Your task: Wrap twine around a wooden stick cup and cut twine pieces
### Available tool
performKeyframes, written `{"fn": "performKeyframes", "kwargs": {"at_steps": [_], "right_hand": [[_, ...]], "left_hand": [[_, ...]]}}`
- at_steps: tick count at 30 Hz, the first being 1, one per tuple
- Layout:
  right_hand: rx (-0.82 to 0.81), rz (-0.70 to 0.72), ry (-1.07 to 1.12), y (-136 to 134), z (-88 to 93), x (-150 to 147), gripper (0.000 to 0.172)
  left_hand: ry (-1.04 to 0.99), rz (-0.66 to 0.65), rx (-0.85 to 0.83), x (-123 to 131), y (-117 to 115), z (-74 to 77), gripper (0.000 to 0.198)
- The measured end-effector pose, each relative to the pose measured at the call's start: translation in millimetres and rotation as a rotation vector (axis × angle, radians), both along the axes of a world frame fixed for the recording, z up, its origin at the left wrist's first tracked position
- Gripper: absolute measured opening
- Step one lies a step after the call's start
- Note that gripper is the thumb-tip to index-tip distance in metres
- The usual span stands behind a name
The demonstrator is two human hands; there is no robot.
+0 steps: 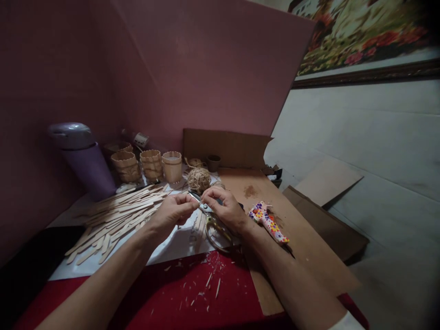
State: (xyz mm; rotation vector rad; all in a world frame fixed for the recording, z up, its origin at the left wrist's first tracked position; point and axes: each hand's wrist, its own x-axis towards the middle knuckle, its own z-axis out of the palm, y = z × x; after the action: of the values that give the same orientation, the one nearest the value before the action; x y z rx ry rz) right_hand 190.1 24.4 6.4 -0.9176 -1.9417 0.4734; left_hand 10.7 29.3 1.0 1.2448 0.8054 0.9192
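Observation:
My left hand (177,210) and my right hand (224,207) are raised close together over the table, thumbs and fingertips pinched. Whatever is between the fingers is too small to make out. A pair of scissors (205,207) lies just below and between the hands, its blades pointing away and its handles partly covered by my right hand. Right behind my fingertips sits a ball of twine (199,179). Flat wooden craft sticks (127,211) are spread in a pile left of my left hand. A flower-patterned glue gun (270,223) lies beside my right wrist.
Wooden-stick cups (151,164) stand at the back, near a purple bottle (87,169). A small dark pot (213,162) is behind the twine. A cardboard sheet (302,256) covers the right side. Wood shavings lie on the red cloth (154,298) in front.

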Motion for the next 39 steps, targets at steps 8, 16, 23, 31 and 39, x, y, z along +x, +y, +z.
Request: {"fn": "performKeyframes", "kwargs": {"at_steps": [8,16,23,31,39], "right_hand": [[0.150,-0.027,-0.063,-1.3,-1.2,1.2,0.015],[0.324,-0.081,-0.176,-7.1,-6.4,-2.7,0.012],[0.218,-0.155,-0.324,-15.6,-8.5,-8.3,0.018],[0.156,-0.122,-0.183,-13.2,-4.5,-5.4,0.013],[-0.068,-0.106,-0.116,-11.6,-6.5,-7.8,0.021]], "left_hand": [[0.124,-0.071,0.031,-0.5,1.5,-2.1,0.032],[0.367,-0.092,0.139,6.2,-7.1,3.3,0.039],[0.249,0.111,0.117,6.7,-4.1,2.9,0.034],[0.154,0.118,0.060,6.7,-4.7,4.5,0.026],[0.155,0.136,0.087,6.1,-4.2,6.1,0.024]]}}
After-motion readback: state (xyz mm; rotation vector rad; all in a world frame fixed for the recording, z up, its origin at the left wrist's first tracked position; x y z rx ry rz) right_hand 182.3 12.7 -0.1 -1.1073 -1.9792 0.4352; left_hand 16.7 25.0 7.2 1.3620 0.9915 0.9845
